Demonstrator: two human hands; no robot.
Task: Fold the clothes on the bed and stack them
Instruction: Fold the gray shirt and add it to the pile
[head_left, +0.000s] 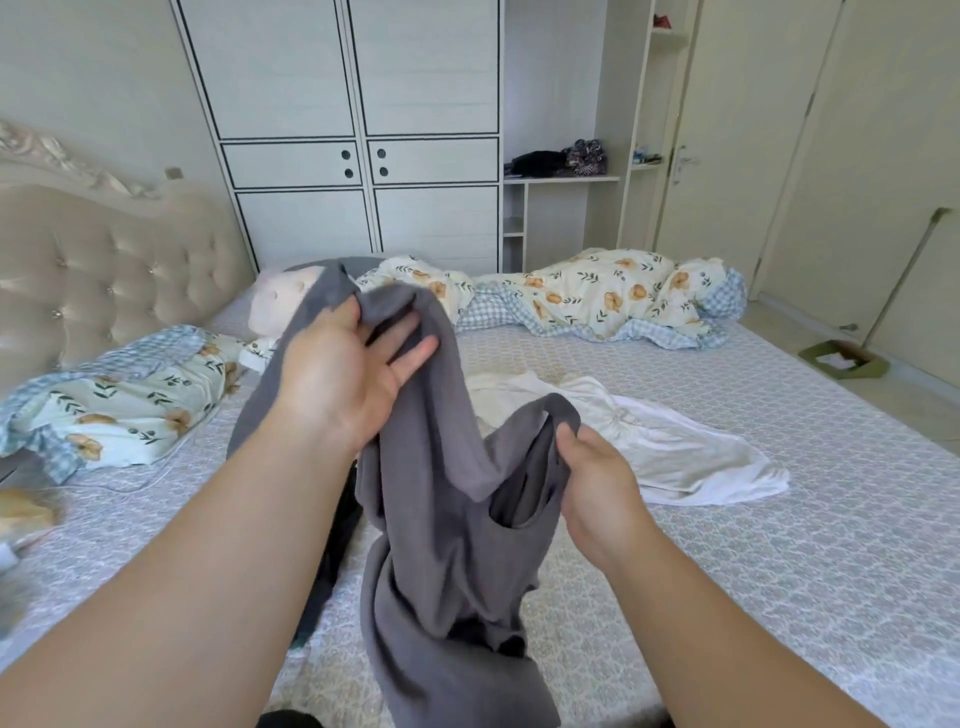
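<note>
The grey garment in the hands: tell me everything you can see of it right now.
The grey garment is a plain dark grey knit-looking top, unfolded and bunched, held up over the bed. An opening, armhole or neck, gapes near its middle. The left hand holds its upper edge; the right hand pinches a strap-like edge. Its lower part hangs towards the mattress.

Bare sheet on the bed (779, 519) right of the right hand (597, 483) and toward the near edge: open room there. White garment (675, 441) lies flat just beyond that hand, covers mid-bed. Floral quilt (597, 296) runs along the far side. Pillow (114, 400) blocks the left near the headboard (104, 275). Grey garment (436, 519) hangs between both hands, filling the centre. Dark garment (332, 551) under it.
</note>
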